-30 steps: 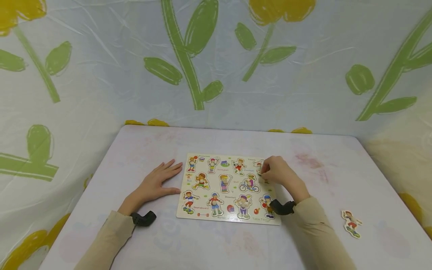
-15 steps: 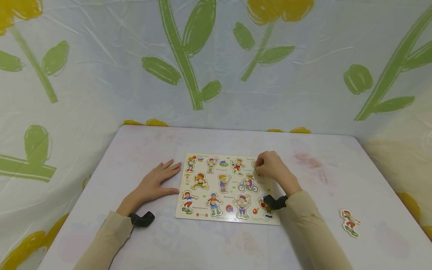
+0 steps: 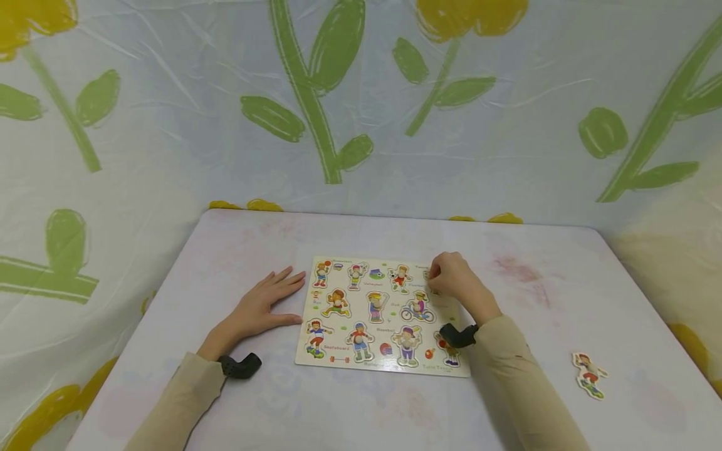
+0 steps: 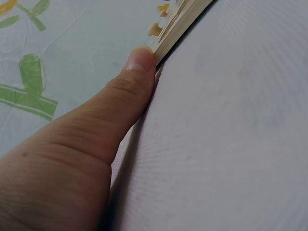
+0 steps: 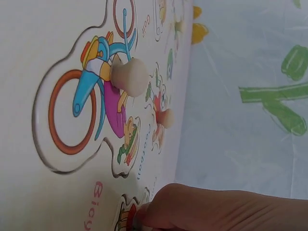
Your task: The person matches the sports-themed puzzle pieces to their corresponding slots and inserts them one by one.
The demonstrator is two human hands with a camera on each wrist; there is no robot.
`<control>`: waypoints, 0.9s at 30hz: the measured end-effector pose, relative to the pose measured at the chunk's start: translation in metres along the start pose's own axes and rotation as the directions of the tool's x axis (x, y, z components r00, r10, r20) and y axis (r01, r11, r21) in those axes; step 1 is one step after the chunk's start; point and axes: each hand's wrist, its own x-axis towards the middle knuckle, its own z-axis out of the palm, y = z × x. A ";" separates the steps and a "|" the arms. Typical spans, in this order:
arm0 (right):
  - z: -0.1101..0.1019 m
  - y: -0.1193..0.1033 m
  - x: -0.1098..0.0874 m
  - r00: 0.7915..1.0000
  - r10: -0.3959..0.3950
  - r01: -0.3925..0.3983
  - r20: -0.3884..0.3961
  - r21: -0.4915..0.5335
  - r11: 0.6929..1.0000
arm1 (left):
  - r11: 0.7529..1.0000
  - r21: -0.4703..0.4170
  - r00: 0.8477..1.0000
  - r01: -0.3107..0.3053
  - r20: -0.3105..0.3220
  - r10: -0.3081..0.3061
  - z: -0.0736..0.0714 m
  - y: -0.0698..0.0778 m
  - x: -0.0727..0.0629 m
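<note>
A wooden knob puzzle board [image 3: 355,313] with sports figures lies on the table. Along its left edge rests my left hand [image 3: 262,307], fingers spread, with thumb and fingertips touching the board's side. In the left wrist view the thumb [image 4: 127,84] presses against that edge. My right hand [image 3: 459,279] is over the board's upper right corner, thumb and fingers pinching a puzzle piece [image 5: 128,216] there. Most of that piece is hidden by the hand. Beside it in the right wrist view sits the bicycle piece [image 5: 113,103] with its round wooden knob.
A loose skateboarder piece [image 3: 589,376] lies on the table right of the board, past the right forearm. Several other figures fill the board's recesses, their knobs standing up. A flower-printed sheet [image 3: 479,163] hangs behind the table [image 3: 242,413].
My right hand has shifted slightly up and left at the board's upper right corner, then stayed there. It now covers more of the pinched puzzle piece. The left hand keeps its place.
</note>
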 end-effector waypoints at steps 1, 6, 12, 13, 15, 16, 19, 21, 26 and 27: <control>0.000 0.000 0.000 1.000 -0.002 0.002 -0.001 -0.003 1.000 | 1.000 0.000 1.000 -0.001 -0.001 0.001 0.000 0.000 0.000; 0.002 0.002 -0.003 1.000 -0.003 0.003 0.002 0.011 1.000 | 1.000 0.006 1.000 0.010 0.013 -0.011 0.000 0.001 0.001; 0.000 0.005 -0.010 0.999 -0.045 0.045 -0.007 0.037 0.998 | 1.000 0.013 1.000 0.021 0.023 -0.021 0.001 0.000 0.001; 0.000 0.006 -0.011 0.998 -0.058 0.059 -0.010 0.038 0.998 | 1.000 0.014 0.999 0.022 0.023 -0.022 0.001 -0.001 0.001; -0.002 0.006 -0.014 0.996 -0.083 0.083 -0.013 0.037 0.996 | 1.000 0.012 1.000 0.020 0.024 -0.020 0.001 -0.001 0.001; -0.003 0.006 -0.015 0.995 -0.095 0.096 -0.013 0.034 0.995 | 1.000 0.011 1.000 0.019 0.025 -0.019 0.001 0.000 0.002; -0.009 0.005 -0.021 0.993 -0.118 0.118 -0.006 0.042 0.992 | 1.000 0.010 0.999 0.021 0.027 -0.021 0.001 0.000 0.002; -0.014 0.004 -0.026 0.993 -0.121 0.121 -0.005 0.046 0.992 | 1.000 0.008 0.999 0.023 0.028 -0.024 0.001 0.000 0.002; -0.027 0.007 -0.039 0.991 -0.131 0.131 -0.019 0.044 0.990 | 1.000 0.011 0.999 0.026 0.028 -0.026 0.000 0.000 0.002; -0.029 0.008 -0.042 0.990 -0.136 0.137 -0.029 0.036 0.990 | 1.000 0.011 0.999 0.025 0.028 -0.025 0.000 0.000 0.003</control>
